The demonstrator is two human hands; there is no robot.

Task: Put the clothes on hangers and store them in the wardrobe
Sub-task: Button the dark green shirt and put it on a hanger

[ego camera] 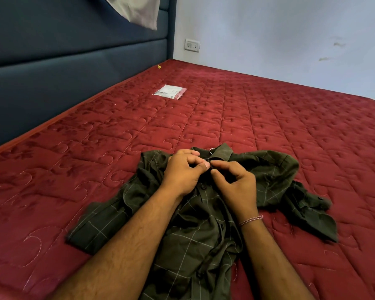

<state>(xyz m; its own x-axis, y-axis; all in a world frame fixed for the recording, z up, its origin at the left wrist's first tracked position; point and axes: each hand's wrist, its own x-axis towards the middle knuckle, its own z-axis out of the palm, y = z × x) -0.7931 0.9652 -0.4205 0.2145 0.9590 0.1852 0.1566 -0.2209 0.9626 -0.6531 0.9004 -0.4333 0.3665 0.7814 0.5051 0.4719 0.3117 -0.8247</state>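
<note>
On the red quilted bed point(268, 118) lies a dark green checked shirt point(195, 230), both the left hand point(182, 172) and right hand point(234, 182) pinching its front placket just below the collar point(223, 152), fingers together.

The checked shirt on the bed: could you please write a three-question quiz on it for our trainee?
1. True or false: the olive checked shirt lies crumpled on the red quilted mattress.
2. What are the left hand and right hand pinching? A) a sleeve cuff B) the placket just below the collar C) the hem
3. Which item lies farther up the mattress, near the headboard?

Key
1. True
2. B
3. A clear plastic packet with a red strip.
</note>
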